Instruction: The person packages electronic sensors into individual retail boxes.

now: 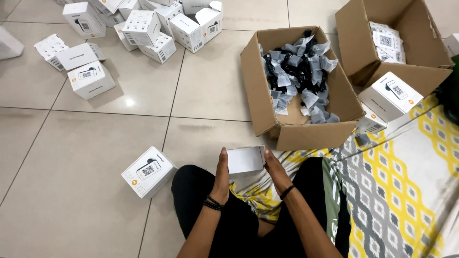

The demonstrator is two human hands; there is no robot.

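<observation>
Head view: left hand [222,174] and right hand [274,168], palms flat, clasp a small white box [245,159] between them above the lap. Beside the left knee, another white box [148,171] on the tiled floor [81,157]. Farther off, cardboard box [306,136] of bagged black cables [299,71].

L hand [221,173] & R hand [276,168], fingers straight, palms inward.

A cardboard box [267,91] of black bagged cables is seen on the tiled floor [71,191], white cartons [143,26] piled beyond.
</observation>
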